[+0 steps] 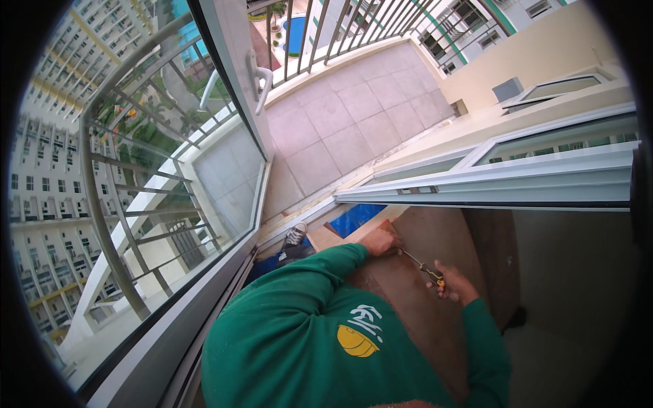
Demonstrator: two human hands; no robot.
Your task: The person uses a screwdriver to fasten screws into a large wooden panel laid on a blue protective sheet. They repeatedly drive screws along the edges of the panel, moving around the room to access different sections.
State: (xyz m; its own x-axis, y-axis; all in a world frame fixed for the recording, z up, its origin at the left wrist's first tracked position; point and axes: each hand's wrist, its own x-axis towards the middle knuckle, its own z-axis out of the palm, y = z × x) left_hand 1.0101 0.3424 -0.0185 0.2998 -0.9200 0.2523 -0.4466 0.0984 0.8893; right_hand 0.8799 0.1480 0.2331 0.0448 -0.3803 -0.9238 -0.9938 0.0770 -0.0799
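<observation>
A screwdriver (430,274) with a yellow and black handle is gripped in my right hand (457,283). Its metal shaft slants up and left toward my left hand (382,240), whose fingers are curled closed by the tip. What those fingers pinch is hidden, and so is the point the tip meets. Both hands are over a brown, wood-like panel (435,234). Green sleeves cover both my arms. Pale wooden strips (324,239) and a blue sheet (355,217) lie just beyond my left hand.
A black-and-white shoe (296,234) is beside the door track. An open glass door (224,170) with a white handle (260,81) stands at left. A white window frame (490,183) crosses at right. Beyond lie a tiled balcony (347,129) and its railing (320,34).
</observation>
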